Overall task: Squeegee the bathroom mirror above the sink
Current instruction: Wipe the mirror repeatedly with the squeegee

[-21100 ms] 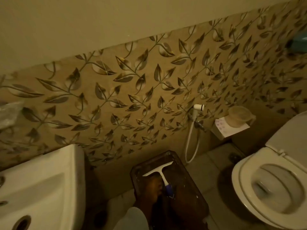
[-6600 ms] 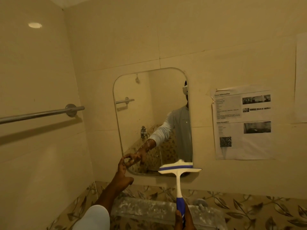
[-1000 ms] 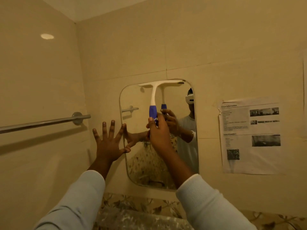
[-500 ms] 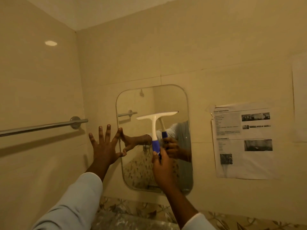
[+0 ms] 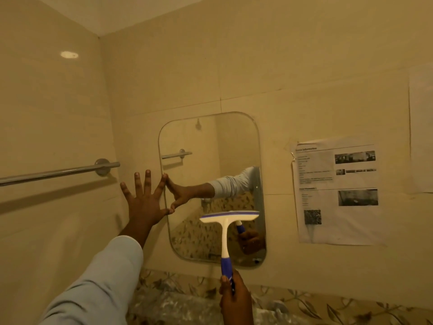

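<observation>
1. A person's left hand [image 5: 144,202] is spread flat, all fingers straight and wide apart, on the cream wall tile just beside the mirror's left edge; its forefinger and thumb tips touch that edge, and it holds nothing
2. The right hand [image 5: 235,299], low in the view and below the mirror's bottom edge, has its fingers curled round the blue grip of a white-and-blue plastic squeegee [image 5: 225,238]
3. The squeegee stands upright, its white stem rising to a wide blade with a blue strip; the blade lies roughly level across the lower right part of the glass, its right end near the mirror's right edge
4. The frameless, round-cornered rectangular mirror [image 5: 210,148] hangs on the back wall and reflects both hands, a pale sleeve and a patterned wall
5. A pale grey-blue sleeve [image 5: 98,285] covers the left forearm
6. A chrome towel rail [image 5: 58,172] runs along the left wall, near the spread hand
7. A printed paper sheet with dark photographs [image 5: 337,191] is fixed to the wall right of the mirror; a second pale sheet [image 5: 421,127] shows at the right edge
8. A band of brown leaf-patterned tiles [image 5: 328,306] runs below the mirror
</observation>
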Motion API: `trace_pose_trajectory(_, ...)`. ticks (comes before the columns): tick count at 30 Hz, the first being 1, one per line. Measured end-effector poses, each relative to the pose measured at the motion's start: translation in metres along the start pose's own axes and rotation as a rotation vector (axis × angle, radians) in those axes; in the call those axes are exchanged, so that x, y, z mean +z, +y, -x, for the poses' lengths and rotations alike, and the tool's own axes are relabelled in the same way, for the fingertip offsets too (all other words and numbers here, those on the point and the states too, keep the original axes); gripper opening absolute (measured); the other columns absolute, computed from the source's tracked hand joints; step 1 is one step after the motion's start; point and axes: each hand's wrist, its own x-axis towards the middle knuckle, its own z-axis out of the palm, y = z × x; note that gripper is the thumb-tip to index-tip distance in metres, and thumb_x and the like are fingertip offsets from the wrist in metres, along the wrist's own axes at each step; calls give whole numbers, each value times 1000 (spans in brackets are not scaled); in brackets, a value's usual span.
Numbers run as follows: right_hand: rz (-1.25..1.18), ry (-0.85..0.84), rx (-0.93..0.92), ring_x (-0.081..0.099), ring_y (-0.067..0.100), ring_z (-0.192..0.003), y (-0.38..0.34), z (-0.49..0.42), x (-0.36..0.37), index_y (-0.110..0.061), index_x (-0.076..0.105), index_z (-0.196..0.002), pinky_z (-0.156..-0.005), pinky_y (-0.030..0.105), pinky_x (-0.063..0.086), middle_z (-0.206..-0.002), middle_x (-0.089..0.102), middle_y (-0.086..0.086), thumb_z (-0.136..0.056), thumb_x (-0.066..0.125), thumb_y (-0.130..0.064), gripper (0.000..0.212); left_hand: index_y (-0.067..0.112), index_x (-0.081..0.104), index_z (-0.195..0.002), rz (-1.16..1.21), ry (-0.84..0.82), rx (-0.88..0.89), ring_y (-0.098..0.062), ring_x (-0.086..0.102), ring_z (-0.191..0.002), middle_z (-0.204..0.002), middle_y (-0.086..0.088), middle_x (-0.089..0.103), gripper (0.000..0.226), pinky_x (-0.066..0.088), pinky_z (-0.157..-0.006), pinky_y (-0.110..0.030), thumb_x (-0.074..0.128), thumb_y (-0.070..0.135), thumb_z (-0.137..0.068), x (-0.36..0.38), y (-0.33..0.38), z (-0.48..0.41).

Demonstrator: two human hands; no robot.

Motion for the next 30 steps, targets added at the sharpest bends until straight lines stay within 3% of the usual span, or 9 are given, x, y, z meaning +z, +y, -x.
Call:
trace_pose_trajectory(4, -38, 32, 72, 57, 19, -70, 13, 14, -7, -19, 69, -108, -73, 28, 48, -98, 74, 27, -103, 61, -10, 13, 39, -34, -152, -6, -11, -14, -46, -34, -149, -164, -15, -36, 126, -9, -113, -78, 43, 97, -70, -1, 3, 0)
trace_pose_trajectory(7, 62, 206, 47, 50, 28, -56, 12, 21, 4, 10, 77, -89, -73, 51, 42, -63, 68, 23, -83, 65, 14, 15, 38, -32, -153, -3, -23, -24, -46, -34, -149, -164, -15, -35, 127, -10, -113, -78, 43, 98, -69, -2, 5, 0)
trace_pose_trajectory(9, -88, 287, -19, 62, 23, -60, -19, 16, 0, -11, 80, -99, -71, 45, 49, -68, 73, 5, -92, 69, 0, 17, 38, -32, -153, -9, -19, -30, -46, -35, -149, -164, -15, -36, 128, -11, -113, -79, 43, 98, -69, -1, 5, 0)
trace_pose_trajectory(11, -147, 51, -123, 68, 5, -76, -64, 11, -12, -34, 69, -113, -70, 21, 52, -83, 73, -9, -98, 64, -36, 15, 37, -31, -153, 1, -24, -31, -45, -35, -149, -164, -14, -36, 128, -11, -113, -79, 44, 97, -70, -1, 6, 0)
trace_pose_trajectory(14, -142, -61, -276, 66, 0, -80, -130, -21, -20, -35, 61, -112, -68, 16, 55, -85, 67, -14, -93, 49, -60, 34, 38, -33, -153, -1, -39, -30, -46, -35, -149, -164, -15, -36, 127, -11, -113, -79, 44, 97, -70, -3, 7, 1)
trace_pose_trajectory(17, -92, -66, -387, 66, -7, -85, -180, -50, -16, -42, 56, -115, -68, 11, 53, -91, 67, -17, -103, 47, -55, 20, 36, -32, -153, -18, -54, -36, -46, -33, -150, -164, -16, -35, 127, -8, -113, -80, 44, 96, -71, -5, 8, 0)
trace_pose_trajectory(20, -68, -35, -414, 67, 4, -97, -202, -74, -16, -26, 54, -134, -73, 13, 49, -107, 69, -6, -110, 46, -43, 31, 35, -32, -154, -22, -72, -38, -46, -33, -149, -164, -17, -36, 126, -9, -113, -80, 42, 96, -72, -5, 8, 1)
trace_pose_trajectory(25, -129, -6, -380, 66, 7, -106, -197, -77, -12, -28, 53, -133, -78, 13, 48, -115, 68, -5, -110, 47, -41, 28, 34, -32, -153, -17, -83, -37, -45, -37, -148, -162, -16, -39, 125, -11, -112, -79, 42, 95, -73, -5, 8, -1)
trace_pose_trajectory(30, -195, 18, -293, 62, -4, -75, -157, -49, -3, -46, 53, -102, -67, 13, 49, -88, 62, -17, -103, 48, -51, 7, 36, -32, -153, -31, -65, -46, -45, -35, -149, -164, -17, -35, 126, -11, -112, -79, 43, 96, -72, -4, 10, 0)
